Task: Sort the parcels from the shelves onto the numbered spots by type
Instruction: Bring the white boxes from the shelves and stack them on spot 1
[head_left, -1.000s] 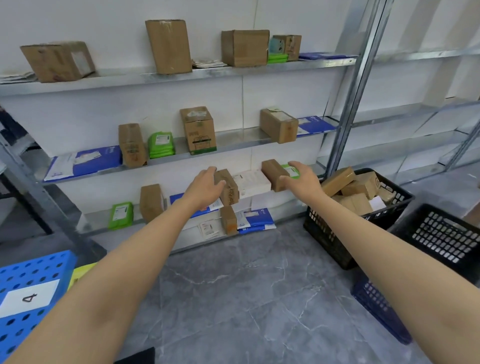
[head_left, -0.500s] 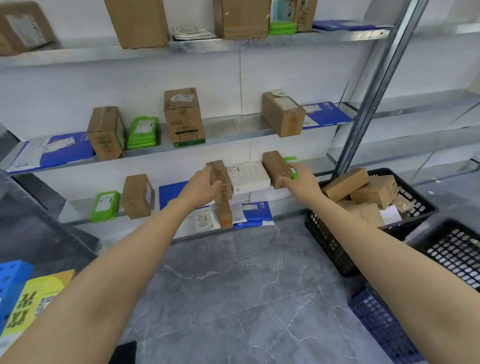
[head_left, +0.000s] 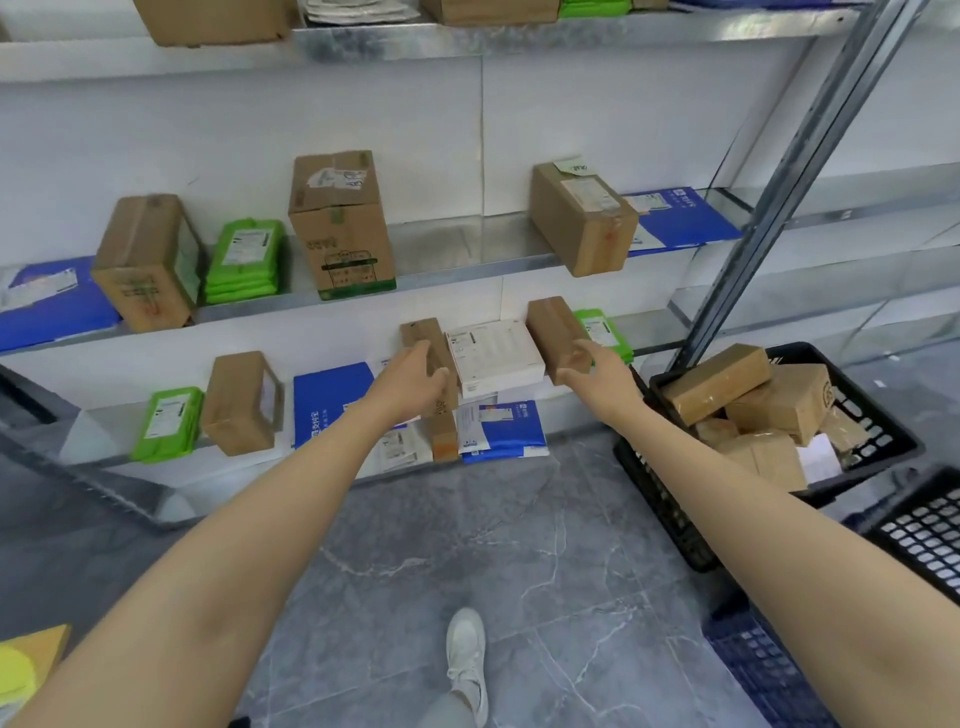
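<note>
Both arms reach to the bottom metal shelf, mid-span, near its front edge.
- left hand: on the narrow brown cardboard box, which stands upright. Fingers on its left side, thumb across the front, so it looks like a light grip.
- right hand: cupped against the near end of the oblong brown cardboard box, fingers loosely curled. Can't tell whether it actually grips.
- A flat white cardboard box sits between the two, touching both. A green padded pack lies just behind the right hand.
- A blue plastic mailer lies at the shelf's front edge below the white box.
- middle metal shelf: a tall brown carton near the centre, more brown boxes, a green stack and blue mailers either side.
- A black plastic crate stands on the grey marble floor right of the shelf upright, holding brown parcels.
- A white shoe is at the bottom centre.
</note>
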